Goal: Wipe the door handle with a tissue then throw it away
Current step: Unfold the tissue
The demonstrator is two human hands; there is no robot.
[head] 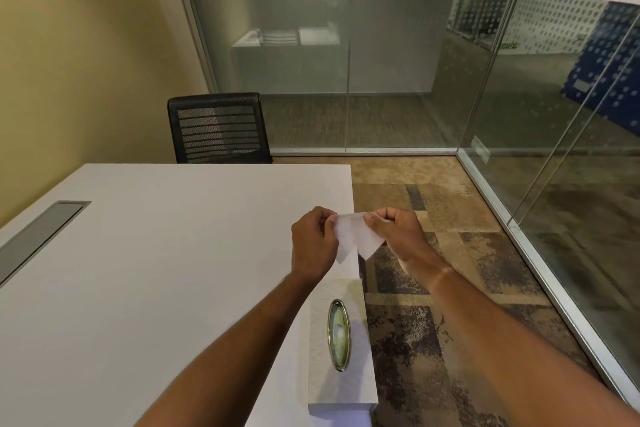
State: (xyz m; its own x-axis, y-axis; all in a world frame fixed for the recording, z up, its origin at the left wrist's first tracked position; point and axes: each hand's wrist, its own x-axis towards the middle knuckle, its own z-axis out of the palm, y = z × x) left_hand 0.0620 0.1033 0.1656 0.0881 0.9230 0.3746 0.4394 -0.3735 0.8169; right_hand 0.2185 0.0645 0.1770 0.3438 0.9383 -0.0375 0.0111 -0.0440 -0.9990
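A white tissue (354,236) hangs between both hands above the right edge of the white table (156,270). My left hand (313,243) pinches its left top corner and my right hand (394,236) pinches its right top corner. Two folded points of the tissue droop downward. Below the hands, a white tissue box (341,340) with an oval gold-rimmed opening sits at the table's right edge. No door handle or bin is in view.
A black mesh chair (218,128) stands behind the table's far edge. Glass partition walls (381,73) close the room at the back and right, with a metal floor rail (540,253). Patterned carpet (450,288) lies to the right of the table. A grey cable slot (38,236) sits in the tabletop.
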